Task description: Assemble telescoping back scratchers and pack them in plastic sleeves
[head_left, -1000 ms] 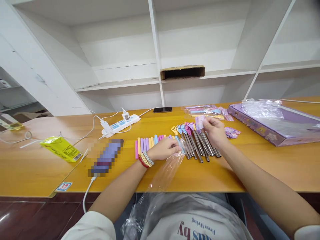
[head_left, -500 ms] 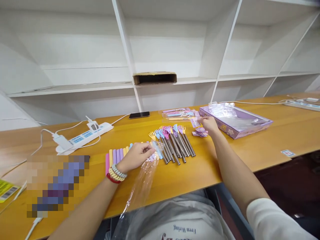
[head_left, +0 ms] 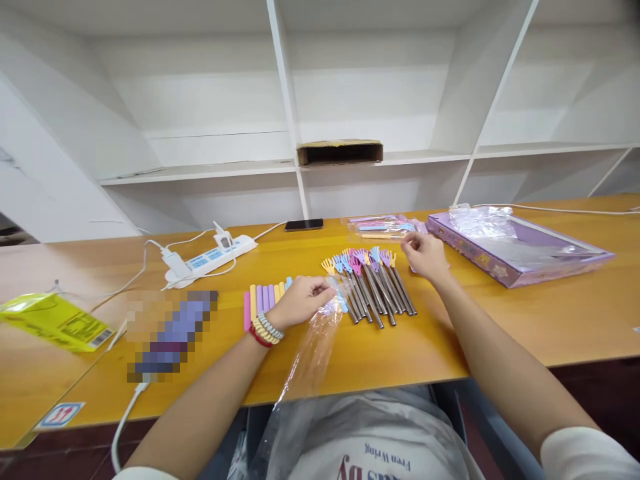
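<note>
My left hand point(head_left: 301, 300) is closed in a pinch on the top of a long clear plastic bag point(head_left: 310, 357) that trails over the table's front edge. It rests over a row of pastel sticks point(head_left: 264, 300). Just right lies a fan of metal rods with small coloured hand-shaped tips point(head_left: 373, 280). My right hand point(head_left: 424, 255) hovers past those tips, fingers curled over small pink and purple packets that it mostly hides; I cannot make out what it grips.
A purple flat box with loose plastic point(head_left: 520, 243) lies at the right. Filled clear bags point(head_left: 383, 227), a black phone point(head_left: 304, 225) and a white power strip point(head_left: 213, 257) sit toward the back. A yellow packet point(head_left: 55, 320) lies far left on the wooden table point(head_left: 500, 327).
My right hand reached out toward the purple box with a small packet, then came back nearer the rod tips. The left hand kept its pinch on the bag. The camera swung right, then back.
</note>
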Tool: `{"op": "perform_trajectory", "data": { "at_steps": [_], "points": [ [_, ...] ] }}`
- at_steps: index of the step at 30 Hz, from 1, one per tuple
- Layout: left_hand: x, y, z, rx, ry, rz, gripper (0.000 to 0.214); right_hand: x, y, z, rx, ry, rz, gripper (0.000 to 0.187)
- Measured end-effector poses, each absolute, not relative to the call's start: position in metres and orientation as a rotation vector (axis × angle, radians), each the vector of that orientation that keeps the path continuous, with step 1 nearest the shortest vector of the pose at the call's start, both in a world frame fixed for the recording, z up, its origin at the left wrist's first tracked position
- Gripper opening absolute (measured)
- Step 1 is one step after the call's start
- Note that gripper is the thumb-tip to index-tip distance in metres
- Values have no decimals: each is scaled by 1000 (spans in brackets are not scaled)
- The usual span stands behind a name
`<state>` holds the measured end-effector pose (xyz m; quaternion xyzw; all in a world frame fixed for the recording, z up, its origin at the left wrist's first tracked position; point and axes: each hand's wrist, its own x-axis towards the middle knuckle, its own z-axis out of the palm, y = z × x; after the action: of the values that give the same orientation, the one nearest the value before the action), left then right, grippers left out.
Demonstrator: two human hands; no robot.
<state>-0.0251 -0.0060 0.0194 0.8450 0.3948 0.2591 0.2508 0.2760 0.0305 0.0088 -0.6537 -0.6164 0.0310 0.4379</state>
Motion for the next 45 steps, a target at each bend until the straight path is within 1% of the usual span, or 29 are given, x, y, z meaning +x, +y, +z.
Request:
{"op": "perform_trajectory", "data": {
  "at_steps": [2,4,7,10,14,19,23,25,26,27,31,32,34,37,40,43,45],
  "points": [
    [-24,-6,17,2312,1054,691,33,246,19,9,-1303,-1722,292,27],
    [-23,-6,15,2322,1034,681,33,219,6,7,-1070,-1908,511,32],
    [-22,-7,13,2301,991,673,32,193,-7,-1,-906,-2096,715,32],
    [-20,-8,12,2257,933,659,25,185,-11,-9,-878,-2126,722,29],
    [-19,-8,11,2220,911,716,27,185,-10,-11,-878,-2107,713,25],
    [-19,-6,9,2162,935,887,31,183,-13,-7,-836,-2037,893,21],
    [-20,-6,10,2091,868,850,28,181,-10,-11,-859,-1982,954,22],
    [-19,-7,12,2065,897,865,27,182,-7,-13,-888,-1942,952,25],
    [-18,-7,13,2039,944,920,27,182,-7,-14,-905,-1925,949,31],
    [-17,-7,15,1998,1006,1002,27,181,-8,-14,-923,-1914,946,42],
    [-10,-11,20,1733,1241,1307,28,173,-20,-2,-1001,-1940,890,93],
    [-8,-12,21,1669,1266,1345,29,168,-24,2,-1029,-1954,840,103],
    [-5,-16,21,1586,1235,1367,30,158,-32,11,-1100,-1992,724,115],
    [-3,-22,17,1471,1103,1297,32,149,-44,19,-1257,-2061,548,118],
    [-5,-23,10,1369,939,1158,39,158,-52,25,-1350,-2114,373,110],
    [-9,-18,8,1375,798,1112,43,197,-54,43,-1238,-2204,241,103],
    [-14,-11,10,1446,848,1134,43,241,-49,67,-1178,-2314,200,101]
  ]
}}
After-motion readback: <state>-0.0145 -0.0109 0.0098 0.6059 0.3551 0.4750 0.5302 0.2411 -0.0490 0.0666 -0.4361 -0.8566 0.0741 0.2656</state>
